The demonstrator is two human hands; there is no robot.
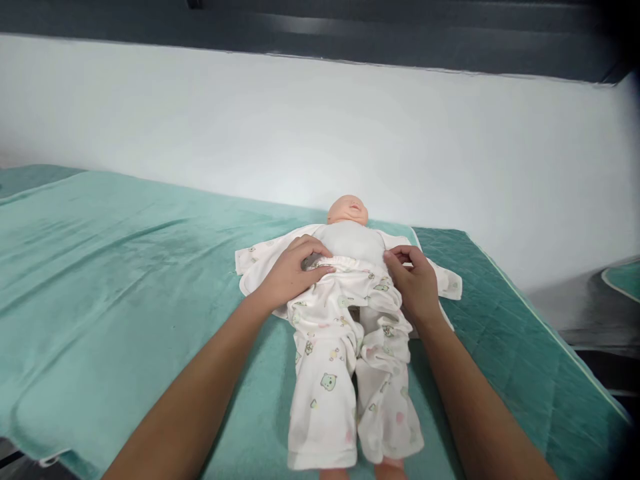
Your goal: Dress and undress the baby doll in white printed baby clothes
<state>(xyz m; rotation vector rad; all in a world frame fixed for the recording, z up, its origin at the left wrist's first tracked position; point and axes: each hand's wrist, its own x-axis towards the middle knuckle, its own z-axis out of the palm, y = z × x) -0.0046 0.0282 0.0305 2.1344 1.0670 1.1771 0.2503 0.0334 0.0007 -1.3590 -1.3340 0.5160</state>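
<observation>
A baby doll (349, 210) lies on its back, head toward the wall and feet toward me. White printed baby pants (325, 347) cover its legs, their gathered waistband across the lower belly. My left hand (295, 270) holds the waistband at the left side, thumb and fingers on either side of the fabric. On the right side, my right hand (413, 277) has its fingertips pinched at the waistband's edge, partly hiding the cloth there. Beneath the doll a white printed baby shirt (255, 257) is spread open with both sleeves out. The pale torso is bare of it in front.
A light green sheet (125, 300) with soft folds covers the surface. At the right lies a darker green quilted pad (500, 320) with a pale edge. A white wall (250, 127) rises behind the doll, and a dark beam (320, 30) runs along the top.
</observation>
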